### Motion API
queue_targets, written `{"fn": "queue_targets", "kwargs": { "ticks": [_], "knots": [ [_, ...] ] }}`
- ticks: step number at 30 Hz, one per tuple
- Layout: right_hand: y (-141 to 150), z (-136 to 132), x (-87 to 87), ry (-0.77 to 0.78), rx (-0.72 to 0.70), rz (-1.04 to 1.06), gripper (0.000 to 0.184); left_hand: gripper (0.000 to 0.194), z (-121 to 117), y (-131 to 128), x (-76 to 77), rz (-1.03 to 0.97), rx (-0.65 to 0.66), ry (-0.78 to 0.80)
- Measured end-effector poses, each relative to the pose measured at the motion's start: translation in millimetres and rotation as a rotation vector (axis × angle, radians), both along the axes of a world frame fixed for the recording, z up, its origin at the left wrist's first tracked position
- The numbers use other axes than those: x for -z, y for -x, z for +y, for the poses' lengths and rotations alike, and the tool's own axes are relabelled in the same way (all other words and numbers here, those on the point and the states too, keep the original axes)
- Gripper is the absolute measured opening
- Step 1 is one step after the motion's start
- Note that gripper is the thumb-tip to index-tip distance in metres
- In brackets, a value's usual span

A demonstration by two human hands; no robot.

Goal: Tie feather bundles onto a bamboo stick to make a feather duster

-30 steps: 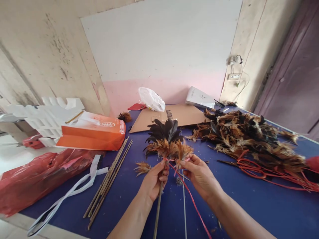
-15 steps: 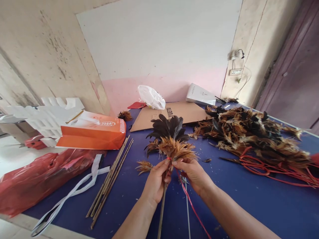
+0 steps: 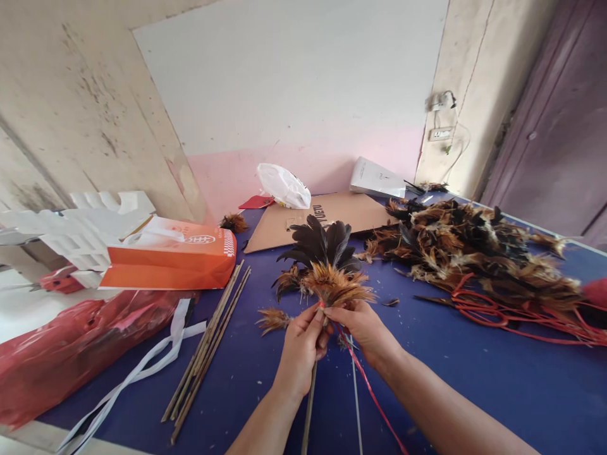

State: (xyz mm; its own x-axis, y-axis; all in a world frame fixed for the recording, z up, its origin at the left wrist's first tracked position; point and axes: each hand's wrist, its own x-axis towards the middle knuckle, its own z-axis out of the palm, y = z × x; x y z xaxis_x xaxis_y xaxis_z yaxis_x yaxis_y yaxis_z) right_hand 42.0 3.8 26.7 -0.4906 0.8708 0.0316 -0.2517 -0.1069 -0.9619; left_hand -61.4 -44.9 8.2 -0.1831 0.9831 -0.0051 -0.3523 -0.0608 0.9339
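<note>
Both hands meet in the middle of the table at a feather duster (image 3: 332, 284), with black feathers at the top and brown ones lower down. My left hand (image 3: 300, 344) is closed around its thin wooden stick (image 3: 310, 407), just under the feathers. Thumb and fingers of my right hand (image 3: 368, 332) pinch the base of the brown feathers. Red binding shows between the thumbs. A red plastic string (image 3: 372, 392) runs from beneath the right hand toward the near edge. My fingers hide most of the binding.
A large feather pile (image 3: 455, 246) and a red string coil (image 3: 484, 306) lie to the right. On the left are several sticks (image 3: 208, 347), white straps (image 3: 156, 360), a red plastic bag (image 3: 95, 347) and an orange bag (image 3: 165, 268). Cardboard (image 3: 279, 230) lies behind the duster.
My view has shifted slightly. Both hands stay at the base of the feathers, with the thumbs a little closer together over the binding.
</note>
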Motion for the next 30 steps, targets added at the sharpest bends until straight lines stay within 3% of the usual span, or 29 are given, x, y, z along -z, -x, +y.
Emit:
{"fn": "queue_targets", "kwargs": {
  "ticks": [5,10,21,30],
  "knots": [
    [-1.3,1.7,0.3,-0.051,-0.032,0.004,0.017,0.024,-5.0,-3.6,-0.9,0.041,-0.021,0.007],
    [-3.0,3.3,1.0,-0.062,0.047,-0.007,0.018,0.024,-7.6,-4.0,0.2,0.074,0.024,-0.035],
    [-7.7,7.6,-2.5,-0.019,-0.049,-0.004,0.018,0.030,-7.7,-6.0,1.4,0.131,0.019,-0.068],
    [-7.7,6.5,-6.0,-0.048,-0.039,-0.075,0.015,0.028,-5.9,-7.8,1.8,0.021,-0.070,-0.027]
  ]
}}
